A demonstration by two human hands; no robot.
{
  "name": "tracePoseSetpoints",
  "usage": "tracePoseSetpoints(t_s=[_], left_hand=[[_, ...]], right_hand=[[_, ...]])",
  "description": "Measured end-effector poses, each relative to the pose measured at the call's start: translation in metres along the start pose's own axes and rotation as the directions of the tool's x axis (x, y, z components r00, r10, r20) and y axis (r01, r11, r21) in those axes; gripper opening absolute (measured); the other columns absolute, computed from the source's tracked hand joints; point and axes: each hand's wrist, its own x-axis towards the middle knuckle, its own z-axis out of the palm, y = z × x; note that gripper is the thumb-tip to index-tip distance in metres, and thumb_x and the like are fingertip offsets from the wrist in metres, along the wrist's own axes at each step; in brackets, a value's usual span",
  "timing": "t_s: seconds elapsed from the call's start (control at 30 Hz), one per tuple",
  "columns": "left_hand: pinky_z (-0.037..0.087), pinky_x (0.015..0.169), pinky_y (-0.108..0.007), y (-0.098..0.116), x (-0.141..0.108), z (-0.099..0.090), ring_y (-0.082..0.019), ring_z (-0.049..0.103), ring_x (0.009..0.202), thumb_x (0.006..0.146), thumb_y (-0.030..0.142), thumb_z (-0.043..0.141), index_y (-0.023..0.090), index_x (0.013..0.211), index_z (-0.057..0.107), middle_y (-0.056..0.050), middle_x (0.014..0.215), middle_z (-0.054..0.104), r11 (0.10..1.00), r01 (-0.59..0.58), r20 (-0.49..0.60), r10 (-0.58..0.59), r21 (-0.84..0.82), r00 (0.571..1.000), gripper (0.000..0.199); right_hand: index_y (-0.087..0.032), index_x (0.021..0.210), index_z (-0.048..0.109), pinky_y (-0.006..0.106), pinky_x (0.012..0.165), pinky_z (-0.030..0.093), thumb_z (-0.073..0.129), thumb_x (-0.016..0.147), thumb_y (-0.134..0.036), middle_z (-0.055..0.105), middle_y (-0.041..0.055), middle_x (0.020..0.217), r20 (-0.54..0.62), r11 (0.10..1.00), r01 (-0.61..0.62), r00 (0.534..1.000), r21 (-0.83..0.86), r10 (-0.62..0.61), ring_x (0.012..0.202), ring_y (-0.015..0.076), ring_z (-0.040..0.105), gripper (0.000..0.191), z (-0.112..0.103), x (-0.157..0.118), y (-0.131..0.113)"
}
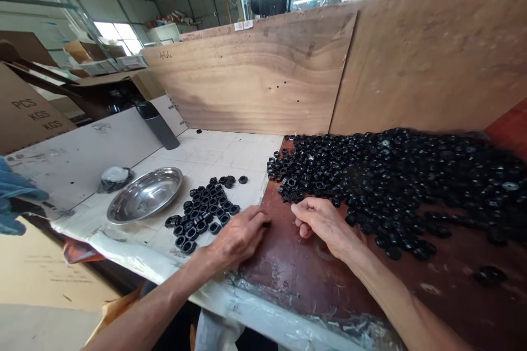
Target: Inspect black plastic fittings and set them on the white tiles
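Low over the seam between the white and red-brown surfaces, my left hand point(242, 235) is closed, with the dark edge of a black plastic ring point(267, 224) showing at its fingertips. My right hand point(320, 220) is curled with thumb and forefinger pressed together, above the red-brown board point(284, 263); whatever it may hold is hidden. Beyond and right of it spreads a large heap of black plastic rings point(395, 175). Left of my left hand, a smaller group of similar rings point(201, 211) lies mostly in one layer on the white surface point(222, 153).
A shiny steel bowl point(144, 194) stands left of the small group, beside a wrapped white lump point(115, 176). A dark bottle point(158, 125) leans at the low side board. A tall plywood wall point(255, 82) closes off the back. Cardboard boxes point(28, 104) stand at far left.
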Motion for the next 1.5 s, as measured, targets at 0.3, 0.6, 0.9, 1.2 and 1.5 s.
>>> tracePoseSetpoints(t_s=[0.3,0.6,0.9,1.2,1.5], left_hand=[[0.047,0.105,-0.049,-0.042,0.036,0.001,-0.032,0.055,0.120,0.093,0.027,0.056,0.018,0.097,0.065,-0.014,0.114,0.064,0.912,0.212,-0.202,-0.147,0.352,0.968,0.014],[0.043,0.106,-0.049,-0.055,0.149,0.092,-0.033,0.058,0.120,0.094,0.059,0.054,0.015,0.118,0.063,-0.017,0.119,0.066,0.842,0.538,-0.358,-0.493,0.033,0.793,0.051],[0.042,0.108,-0.047,-0.007,0.129,0.108,-0.031,0.058,0.115,0.096,0.055,0.051,0.016,0.108,0.066,-0.014,0.115,0.066,0.904,0.427,-0.340,-0.408,-0.021,0.847,0.043],[0.043,0.107,-0.050,-0.008,0.129,0.104,-0.034,0.056,0.117,0.094,0.057,0.052,0.015,0.108,0.066,-0.015,0.119,0.064,0.883,0.441,-0.342,-0.468,-0.160,0.814,0.047],[0.037,0.117,-0.054,-0.002,0.095,0.081,-0.035,0.042,0.140,0.085,0.070,0.059,0.018,0.144,0.045,-0.016,0.148,0.046,0.940,0.275,-0.047,-0.289,-0.201,0.956,0.080]], right_hand=[[-0.020,0.073,0.063,0.025,0.053,0.042,0.065,0.080,-0.039,0.066,-0.0002,0.064,-0.183,0.964,0.119,0.969,-0.239,-0.165,0.052,0.0143,0.061,0.021,-0.025,0.005,-0.008],[-0.020,0.074,0.063,0.025,0.053,0.044,0.062,0.083,-0.045,0.068,0.0015,0.064,-0.361,0.933,0.137,0.895,-0.333,-0.261,0.054,0.0161,0.064,0.027,-0.058,0.012,-0.011],[-0.021,0.078,0.066,0.030,0.064,0.051,0.061,0.083,-0.046,0.070,0.0027,0.070,-0.493,0.865,0.106,0.785,-0.491,-0.376,0.066,0.0207,0.068,0.026,-0.077,0.012,-0.021],[-0.018,0.104,0.070,0.045,0.094,0.051,0.058,0.088,-0.056,0.070,0.0147,0.106,-0.443,0.501,-0.110,0.651,-0.859,-0.616,0.098,0.0306,0.067,0.044,-0.171,-0.096,0.030],[-0.017,0.163,0.005,0.059,0.117,0.031,0.067,0.078,-0.063,0.019,0.0231,0.165,-0.444,0.461,-0.268,0.833,-0.846,-0.330,0.152,0.0396,0.022,0.115,-0.168,-0.119,0.115]])
